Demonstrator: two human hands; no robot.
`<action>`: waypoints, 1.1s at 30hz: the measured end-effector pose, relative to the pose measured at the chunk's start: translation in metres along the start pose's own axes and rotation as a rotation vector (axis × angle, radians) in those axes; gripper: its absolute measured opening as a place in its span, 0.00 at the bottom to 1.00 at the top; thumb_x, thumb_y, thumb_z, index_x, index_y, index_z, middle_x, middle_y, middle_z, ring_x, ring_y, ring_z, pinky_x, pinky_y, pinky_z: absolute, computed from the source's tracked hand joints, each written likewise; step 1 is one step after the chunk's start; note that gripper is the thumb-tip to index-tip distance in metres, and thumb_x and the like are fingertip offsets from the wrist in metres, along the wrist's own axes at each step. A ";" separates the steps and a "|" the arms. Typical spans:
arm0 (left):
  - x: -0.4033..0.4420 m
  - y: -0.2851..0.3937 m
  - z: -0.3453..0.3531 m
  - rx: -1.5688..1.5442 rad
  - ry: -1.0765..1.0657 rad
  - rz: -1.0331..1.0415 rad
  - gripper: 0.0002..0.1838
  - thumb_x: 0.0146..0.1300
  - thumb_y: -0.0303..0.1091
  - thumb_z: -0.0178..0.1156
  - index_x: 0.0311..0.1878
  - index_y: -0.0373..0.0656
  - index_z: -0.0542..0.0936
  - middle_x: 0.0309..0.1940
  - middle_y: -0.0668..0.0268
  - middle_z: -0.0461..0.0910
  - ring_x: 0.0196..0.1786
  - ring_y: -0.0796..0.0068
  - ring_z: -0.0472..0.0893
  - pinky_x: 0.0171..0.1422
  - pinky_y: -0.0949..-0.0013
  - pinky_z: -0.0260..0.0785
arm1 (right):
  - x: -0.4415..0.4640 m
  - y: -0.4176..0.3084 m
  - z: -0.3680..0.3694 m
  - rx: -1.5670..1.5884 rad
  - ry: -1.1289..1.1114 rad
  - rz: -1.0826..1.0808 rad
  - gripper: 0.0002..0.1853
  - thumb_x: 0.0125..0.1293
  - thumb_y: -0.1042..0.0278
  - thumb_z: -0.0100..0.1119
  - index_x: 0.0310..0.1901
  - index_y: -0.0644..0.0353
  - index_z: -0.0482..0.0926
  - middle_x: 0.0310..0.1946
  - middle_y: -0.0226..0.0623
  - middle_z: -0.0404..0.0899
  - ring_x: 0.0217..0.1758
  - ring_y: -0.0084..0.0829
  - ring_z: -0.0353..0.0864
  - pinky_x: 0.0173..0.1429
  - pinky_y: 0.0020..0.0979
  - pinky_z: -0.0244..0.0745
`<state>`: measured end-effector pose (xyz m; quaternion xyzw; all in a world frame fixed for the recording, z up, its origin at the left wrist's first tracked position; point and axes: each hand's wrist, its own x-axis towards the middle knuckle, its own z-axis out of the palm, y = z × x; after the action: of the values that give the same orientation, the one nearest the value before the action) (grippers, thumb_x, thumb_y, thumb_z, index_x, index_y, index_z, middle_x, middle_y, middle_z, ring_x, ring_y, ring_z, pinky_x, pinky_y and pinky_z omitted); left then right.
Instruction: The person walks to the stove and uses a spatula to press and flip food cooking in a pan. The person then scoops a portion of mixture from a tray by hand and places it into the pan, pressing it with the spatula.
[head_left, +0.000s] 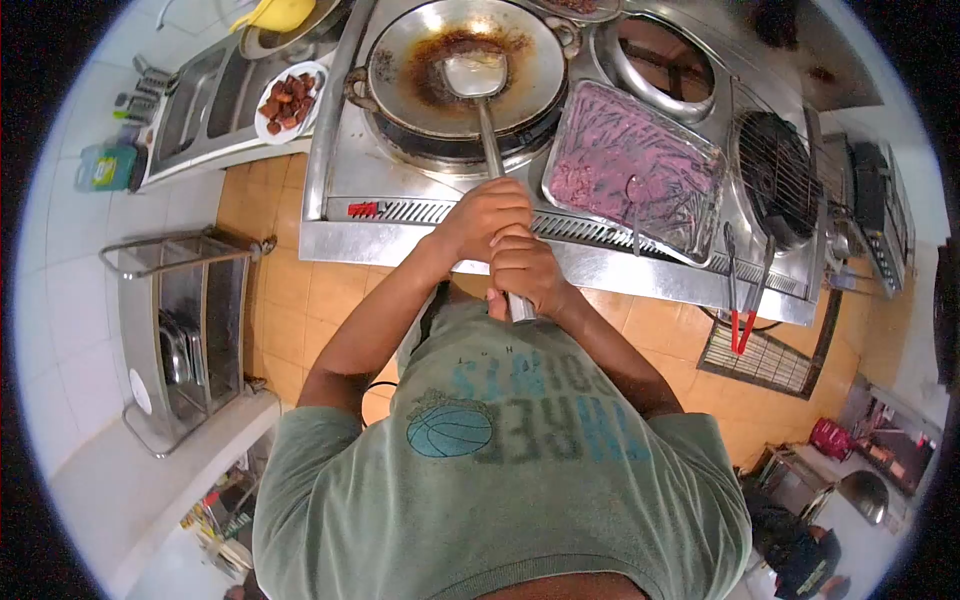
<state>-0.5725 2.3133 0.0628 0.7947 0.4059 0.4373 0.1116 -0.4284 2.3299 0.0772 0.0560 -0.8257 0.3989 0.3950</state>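
Note:
Both hands are wrapped round the long metal handle of a spatula (475, 74). My left hand (486, 218) grips higher up the handle, nearer the wok. Just below and touching it, my right hand (527, 268) is closed near the handle's end. The spatula's blade rests in the middle of a wide metal wok (410, 50), over brown, oily residue. The wok sits on a stove burner and has a loop handle on each side. To its right, a metal tray (550, 178) holds a pinkish minced mixture with a utensil in it.
A plate (318, 78) of brown pieces stands by the sink (188, 112). Red-handled tongs (742, 330) hang over the stove's front edge (400, 243). A round grill (775, 165) is at the right, a metal rack (180, 340) at the left. Another person (795, 545) is at the lower right.

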 end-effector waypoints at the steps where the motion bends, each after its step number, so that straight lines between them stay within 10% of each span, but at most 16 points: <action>1: -0.005 -0.003 0.003 0.011 -0.015 -0.025 0.12 0.42 0.33 0.65 0.19 0.44 0.69 0.24 0.68 0.71 0.33 0.65 0.72 0.43 0.64 0.64 | 0.001 0.002 -0.002 -0.004 -0.048 -0.014 0.09 0.35 0.78 0.56 0.13 0.58 0.64 0.15 0.32 0.66 0.22 0.33 0.69 0.41 0.34 0.71; 25: -0.014 -0.012 0.008 0.014 0.091 0.013 0.11 0.45 0.35 0.64 0.16 0.45 0.72 0.19 0.70 0.73 0.27 0.68 0.73 0.36 0.67 0.64 | 0.001 0.000 0.016 -0.055 0.026 0.035 0.09 0.34 0.81 0.55 0.15 0.60 0.64 0.15 0.34 0.65 0.22 0.34 0.71 0.39 0.34 0.73; 29: -0.014 -0.009 0.010 0.083 0.161 0.024 0.11 0.46 0.34 0.64 0.16 0.46 0.72 0.18 0.70 0.73 0.28 0.69 0.74 0.50 0.64 0.64 | -0.005 0.004 0.013 -0.064 -0.052 0.027 0.12 0.36 0.61 0.55 0.18 0.60 0.66 0.20 0.36 0.69 0.31 0.38 0.75 0.42 0.36 0.73; 33: -0.019 -0.007 0.011 0.126 0.183 -0.030 0.11 0.47 0.35 0.64 0.17 0.47 0.72 0.19 0.71 0.73 0.29 0.71 0.75 0.64 0.57 0.55 | -0.005 0.000 0.012 -0.040 -0.088 0.078 0.12 0.35 0.62 0.57 0.19 0.60 0.67 0.21 0.36 0.70 0.32 0.38 0.76 0.44 0.36 0.74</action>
<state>-0.5726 2.3058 0.0411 0.7508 0.4530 0.4798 0.0306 -0.4317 2.3205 0.0692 0.0334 -0.8516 0.3945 0.3435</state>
